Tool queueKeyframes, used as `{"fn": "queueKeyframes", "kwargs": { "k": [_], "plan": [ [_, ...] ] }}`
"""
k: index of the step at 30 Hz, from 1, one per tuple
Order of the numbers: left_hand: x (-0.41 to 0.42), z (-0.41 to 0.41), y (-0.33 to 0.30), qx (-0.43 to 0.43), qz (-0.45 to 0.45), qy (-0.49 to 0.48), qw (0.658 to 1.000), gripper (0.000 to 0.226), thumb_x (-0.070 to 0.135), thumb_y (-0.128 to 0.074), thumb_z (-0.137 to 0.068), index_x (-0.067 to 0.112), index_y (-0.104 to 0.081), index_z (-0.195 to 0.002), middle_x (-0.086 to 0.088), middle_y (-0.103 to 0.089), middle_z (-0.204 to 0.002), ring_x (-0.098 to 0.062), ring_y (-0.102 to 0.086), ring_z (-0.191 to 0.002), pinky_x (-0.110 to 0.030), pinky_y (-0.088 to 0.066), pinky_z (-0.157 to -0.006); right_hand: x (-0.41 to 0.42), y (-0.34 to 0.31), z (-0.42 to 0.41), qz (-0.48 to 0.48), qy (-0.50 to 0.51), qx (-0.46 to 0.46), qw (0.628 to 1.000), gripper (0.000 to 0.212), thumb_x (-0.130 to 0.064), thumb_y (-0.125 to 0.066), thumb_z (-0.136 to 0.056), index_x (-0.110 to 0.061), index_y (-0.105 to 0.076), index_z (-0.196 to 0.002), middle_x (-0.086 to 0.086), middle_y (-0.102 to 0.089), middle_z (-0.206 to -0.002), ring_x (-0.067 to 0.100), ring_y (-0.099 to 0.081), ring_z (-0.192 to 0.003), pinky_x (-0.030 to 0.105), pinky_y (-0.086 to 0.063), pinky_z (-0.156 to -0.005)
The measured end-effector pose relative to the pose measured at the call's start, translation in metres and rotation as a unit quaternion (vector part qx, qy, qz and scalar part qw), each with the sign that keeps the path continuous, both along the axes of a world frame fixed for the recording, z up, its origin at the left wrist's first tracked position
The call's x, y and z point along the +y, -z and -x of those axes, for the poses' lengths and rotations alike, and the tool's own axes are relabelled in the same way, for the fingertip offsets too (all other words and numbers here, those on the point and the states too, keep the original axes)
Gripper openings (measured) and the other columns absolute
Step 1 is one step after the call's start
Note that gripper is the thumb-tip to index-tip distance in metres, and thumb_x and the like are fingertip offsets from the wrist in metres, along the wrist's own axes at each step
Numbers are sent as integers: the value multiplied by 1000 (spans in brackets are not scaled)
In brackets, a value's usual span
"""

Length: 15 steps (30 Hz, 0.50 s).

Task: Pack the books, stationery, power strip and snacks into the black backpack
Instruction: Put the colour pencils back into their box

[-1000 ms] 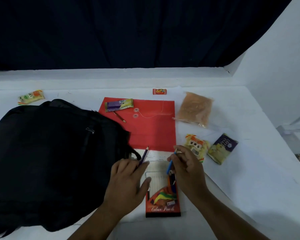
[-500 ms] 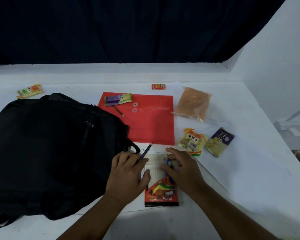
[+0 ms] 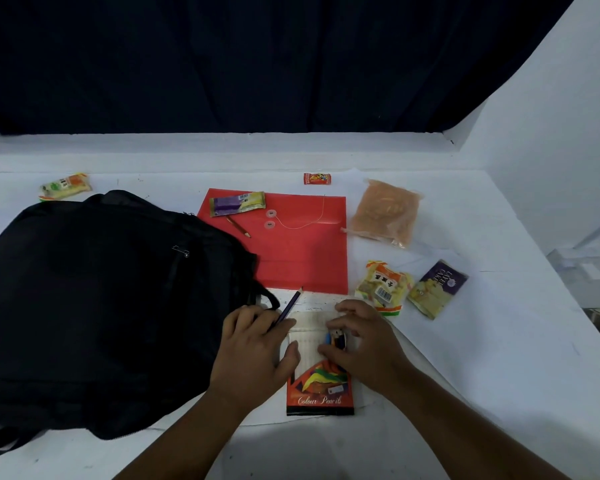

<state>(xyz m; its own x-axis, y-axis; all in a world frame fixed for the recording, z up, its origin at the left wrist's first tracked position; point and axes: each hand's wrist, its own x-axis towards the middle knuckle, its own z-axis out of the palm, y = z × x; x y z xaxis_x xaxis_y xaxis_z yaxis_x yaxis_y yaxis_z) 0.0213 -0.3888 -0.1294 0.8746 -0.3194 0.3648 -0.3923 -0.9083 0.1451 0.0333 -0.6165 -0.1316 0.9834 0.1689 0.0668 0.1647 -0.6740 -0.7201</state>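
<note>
Two hands low in the frame's centre, both at the colour pencil box [image 3: 320, 389] lying flat on the white surface [image 3: 465, 375]. Left hand [image 3: 257, 351] resting at the box's left edge, thumb pressed on its pale tray, fingers curled round a dark purple pencil [image 3: 289, 308] with its tip aimed toward the upper right. Right hand [image 3: 364, 344] arched over the box's upper right part, fingertips pinching a blue pencil [image 3: 327, 337] at the opening. Black backpack [image 3: 94, 306] flat across the left half, touching the left hand's knuckles. Red envelope folder [image 3: 291, 244] just above the hands in mid-frame, carrying a purple-yellow snack bar [image 3: 238, 203] and a brown pencil [image 3: 238, 226] near its upper left corner. Small red packet [image 3: 317, 178] above the folder. Orange snack bag [image 3: 383, 213] right of the folder; yellow snack pack [image 3: 383, 285] and purple-yellow cake packet [image 3: 437, 287] right of the right hand, side by side. Another yellow snack pack [image 3: 66, 186] at upper left, beyond the backpack.
</note>
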Motion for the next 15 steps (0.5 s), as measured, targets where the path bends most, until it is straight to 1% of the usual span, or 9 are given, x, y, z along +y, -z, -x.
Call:
{"fn": "queueKeyframes", "kwargs": {
  "k": [1,3,5,6,9,12,15],
  "plan": [
    [0,0,0,-2,2,0,1000,37,48,-57,-87,26,-76,-110,8,-65,-102,-20,-56,-107,-40,-36,-98,-1,0,1,0,-8,-6,1000,37,-44,-83,-72,-27,-73,-103,-18,-51,-125,-1,-47,-118,18,-47,-95],
    [0,0,0,-6,3,1,1000,37,48,-57,-86,25,-76,-109,8,-65,-101,-20,-55,-106,-40,-36,-98,-1,-2,2,4,-21,-14,1000,34,-39,-83,-74,-25,-71,-102,-16,-50,-124,-1,-46,-118,10,-42,-94],
    [0,1,1,-6,4,1,1000,37,48,-57,-86,26,-76,-110,8,-65,-101,-20,-55,-106,-40,-36,-98,-2,-3,3,11,-30,-13,999,33,-38,-81,-76,-24,-70,-104,-14,-49,-126,-1,-43,-118,3,-33,-92],
    [0,1,2,-4,4,-1,1000,37,48,-57,-86,26,-75,-110,8,-65,-101,-20,-55,-107,-40,-36,-98,-2,-3,4,14,-33,-12,999,34,-38,-79,-77,-24,-69,-106,-13,-48,-127,-1,-42,-119,2,-32,-91],
    [0,0,3,-3,5,-4,1000,37,49,-57,-87,26,-75,-111,8,-65,-101,-20,-54,-107,-40,-36,-98,-2,-1,5,13,-42,-11,999,34,-38,-77,-79,-26,-68,-110,-13,-47,-130,-1,-40,-121,0,-32,-91],
    [-1,0,2,-4,10,-4,1000,38,49,-56,-87,26,-75,-110,9,-65,-101,-19,-54,-107,-39,-35,-97,-3,0,5,16,-45,-11,999,31,-37,-76,-80,-28,-67,-108,-16,-45,-129,-3,-39,-121,-4,-32,-86],
    [-1,0,3,5,19,-9,1000,38,49,-56,-86,27,-75,-110,9,-65,-101,-19,-54,-108,-38,-34,-97,-4,-1,4,12,-51,-8,999,29,-36,-77,-80,-28,-67,-106,-19,-43,-127,-8,-37,-121,-3,-33,-85]
  ]
}}
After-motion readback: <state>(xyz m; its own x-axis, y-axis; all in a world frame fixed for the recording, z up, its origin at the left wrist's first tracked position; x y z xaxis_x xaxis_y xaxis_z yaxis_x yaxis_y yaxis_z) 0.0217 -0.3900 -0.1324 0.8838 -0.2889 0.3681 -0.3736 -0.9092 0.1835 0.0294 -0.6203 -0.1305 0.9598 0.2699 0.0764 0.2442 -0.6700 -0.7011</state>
